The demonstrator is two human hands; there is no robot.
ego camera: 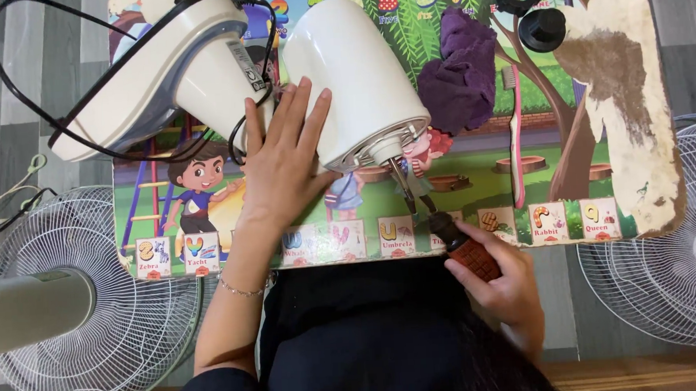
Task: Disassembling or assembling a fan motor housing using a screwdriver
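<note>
My left hand (281,163) lies flat with fingers spread against the side of a white fan motor housing (351,76), which rests tilted on a colourful picture board (475,189). My right hand (505,286) grips the brown ribbed handle of a screwdriver (463,249). Its dark shaft runs up to the metal shaft end of the housing (390,157). The white fan stand body (155,71) with a black cord (9,86) lies to the left of the housing.
A purple cloth (460,70), a pink toothbrush (515,131) and two black plastic nuts (530,7) lie on the board. White wire fan grilles sit on the floor at left (100,312) and right (668,242). The board's right edge is worn.
</note>
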